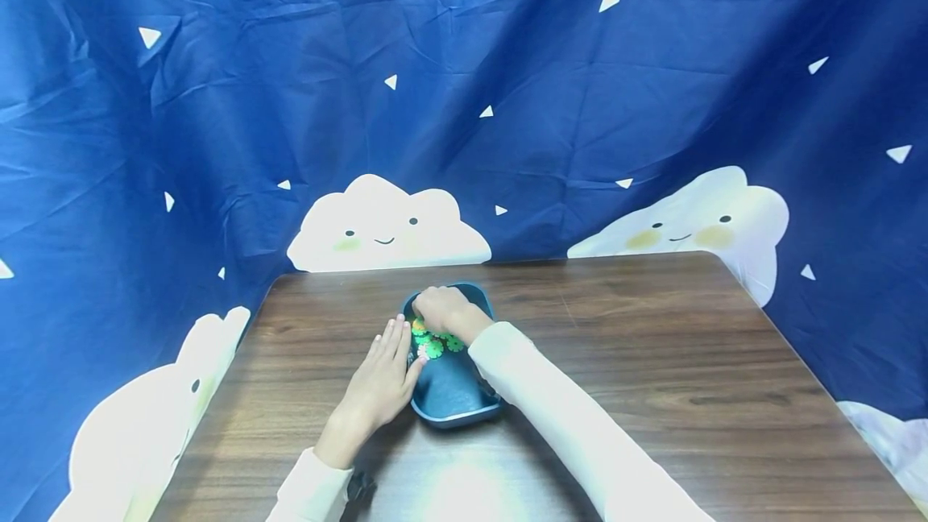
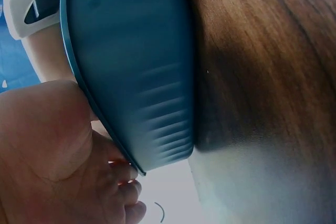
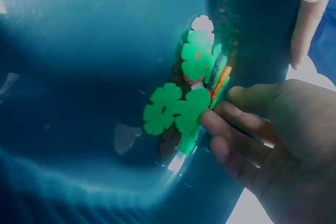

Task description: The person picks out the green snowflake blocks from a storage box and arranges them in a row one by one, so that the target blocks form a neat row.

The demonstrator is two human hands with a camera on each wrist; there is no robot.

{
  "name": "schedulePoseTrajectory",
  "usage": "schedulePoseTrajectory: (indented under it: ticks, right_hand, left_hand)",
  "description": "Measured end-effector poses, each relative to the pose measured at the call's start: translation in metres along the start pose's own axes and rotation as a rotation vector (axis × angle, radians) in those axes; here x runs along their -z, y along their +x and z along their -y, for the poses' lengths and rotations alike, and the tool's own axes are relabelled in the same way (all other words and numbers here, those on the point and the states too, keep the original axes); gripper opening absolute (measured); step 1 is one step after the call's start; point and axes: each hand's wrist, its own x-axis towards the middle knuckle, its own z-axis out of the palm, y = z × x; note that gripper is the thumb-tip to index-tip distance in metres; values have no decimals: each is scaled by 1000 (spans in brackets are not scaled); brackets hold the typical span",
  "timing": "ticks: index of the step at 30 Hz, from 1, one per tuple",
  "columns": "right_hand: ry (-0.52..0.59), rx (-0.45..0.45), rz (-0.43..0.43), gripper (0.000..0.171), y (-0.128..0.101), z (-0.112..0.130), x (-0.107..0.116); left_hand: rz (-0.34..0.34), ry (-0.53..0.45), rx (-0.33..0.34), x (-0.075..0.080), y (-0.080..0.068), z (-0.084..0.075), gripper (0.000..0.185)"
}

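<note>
Right hand (image 3: pixel 262 140) pinching green flower pieces (image 3: pixel 181 111) (wrist view), left hand (image 1: pixel 380 381) flat against bowl (image 1: pixel 453 397)

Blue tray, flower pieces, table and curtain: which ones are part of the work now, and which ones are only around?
In use:
blue tray
flower pieces
left hand, resting against the tray
right hand, on the pieces

Only around:
wooden table
blue cloud curtain
</note>
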Motion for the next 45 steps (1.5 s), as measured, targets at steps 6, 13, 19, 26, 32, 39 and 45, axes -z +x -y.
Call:
schedulePoseTrajectory:
  ticks: [6, 13, 19, 26, 32, 39, 45]
  right_hand:
    - [-40, -15, 9, 19, 0, -2, -3]
    - [-108, 16, -15, 20, -1, -1, -5]
    - [-88, 16, -6, 24, -1, -2, -6]
    - [-90, 23, 7, 23, 1, -2, -8]
    - [-83, 25, 9, 25, 1, -2, -8]
    - [-74, 29, 12, 24, -2, 0, -6]
    - [-94, 33, 2, 26, -2, 1, -5]
  left_hand:
    - [2, 1, 2, 0, 1, -1, 67]
    - [0, 0, 6, 1, 1, -1, 67]
    - [23, -5, 11, 2, 1, -2, 68]
    - [13, -1, 1, 0, 1, 0, 68]
    - [21, 0, 5, 0, 1, 0, 69]
    - [13, -1, 2, 0, 1, 0, 69]
    - [8, -2, 2, 1, 1, 0, 68]
